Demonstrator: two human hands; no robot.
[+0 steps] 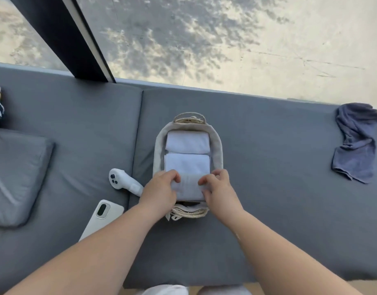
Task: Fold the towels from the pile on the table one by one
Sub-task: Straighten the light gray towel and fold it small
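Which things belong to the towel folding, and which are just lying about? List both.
Job: left hand, right hand, gripped white towel, middle folded towel, far folded towel, basket, crumpled blue towel.
Lying about: white controller, phone, grey pillow.

The basket stands on the mattress, with the far towel, the middle towel and the nearest towel in a row in it. Just left lie the controller and, nearer, the phone; the pillow further left; the loose towel far right.
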